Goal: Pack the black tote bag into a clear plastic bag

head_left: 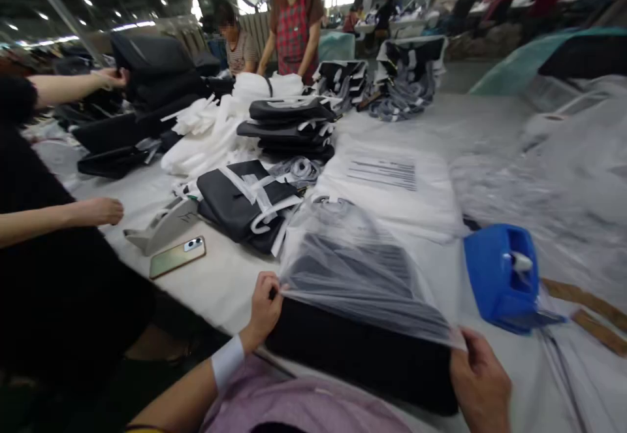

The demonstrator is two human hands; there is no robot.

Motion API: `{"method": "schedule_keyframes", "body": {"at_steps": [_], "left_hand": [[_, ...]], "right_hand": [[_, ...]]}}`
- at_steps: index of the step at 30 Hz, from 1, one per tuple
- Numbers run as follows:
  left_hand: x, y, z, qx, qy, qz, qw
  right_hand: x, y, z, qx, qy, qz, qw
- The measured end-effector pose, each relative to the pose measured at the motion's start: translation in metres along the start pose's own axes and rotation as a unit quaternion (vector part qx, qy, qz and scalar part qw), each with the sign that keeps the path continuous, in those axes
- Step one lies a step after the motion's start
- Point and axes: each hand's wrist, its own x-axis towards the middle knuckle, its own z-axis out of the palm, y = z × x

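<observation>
My left hand (264,309) pinches the left edge of a clear plastic bag (353,270) at the near edge of the white table (220,283). My right hand (482,381) grips the bag's right edge. A folded black garment (362,354) lies partly inside the bag's mouth, its near part sticking out toward me. Both hands are closed on the plastic.
A blue tape dispenser (499,276) stands to the right. A phone (177,256) and a grey dispenser (164,224) lie to the left by a co-worker's hand (100,211). Folded black garments (245,201), stacks (291,126) and white bags (386,185) lie beyond. Other people work at the far end.
</observation>
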Motion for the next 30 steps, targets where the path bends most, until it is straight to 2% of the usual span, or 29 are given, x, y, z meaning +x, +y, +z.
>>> {"method": "schedule_keyframes", "body": {"at_steps": [2, 6, 10, 13, 15, 18, 19, 21, 24, 27, 30], "left_hand": [[0.004, -0.005, -0.001, -0.003, -0.008, 0.019, 1.0], [-0.013, -0.022, -0.02, 0.03, -0.024, 0.099, 0.994], [-0.017, -0.029, -0.028, 0.056, -0.063, 0.146, 0.986], [-0.011, -0.029, -0.022, 0.076, -0.054, 0.152, 0.984], [-0.009, -0.029, -0.017, 0.094, -0.035, 0.155, 0.983], [-0.016, -0.033, -0.018, 0.126, -0.005, 0.171, 0.977], [-0.02, -0.036, -0.021, 0.133, -0.001, 0.179, 0.975], [-0.028, -0.04, -0.027, 0.132, -0.009, 0.184, 0.974], [-0.036, -0.045, -0.033, 0.117, -0.017, 0.118, 0.986], [-0.034, -0.047, -0.034, 0.112, -0.022, -0.029, 0.993], [-0.028, -0.05, -0.036, 0.096, -0.076, -0.165, 0.979]], "right_hand": [[-0.003, 0.005, -0.005, 0.028, -0.045, -0.014, 0.998], [-0.02, 0.013, -0.019, 0.118, -0.172, -0.076, 0.975], [-0.029, 0.005, -0.031, 0.112, -0.227, -0.074, 0.965], [-0.027, -0.009, -0.022, 0.065, -0.192, -0.062, 0.977], [-0.026, -0.014, -0.008, 0.019, -0.114, -0.072, 0.991], [-0.033, -0.005, 0.008, -0.051, 0.023, -0.16, 0.986], [-0.038, 0.001, 0.01, -0.065, 0.039, -0.202, 0.976], [-0.047, 0.015, 0.008, -0.076, 0.007, -0.278, 0.958], [-0.054, 0.034, 0.003, -0.054, -0.038, -0.323, 0.944], [-0.051, 0.043, 0.006, -0.054, -0.004, -0.335, 0.941], [-0.049, 0.047, 0.01, -0.091, 0.001, -0.333, 0.939]]}}
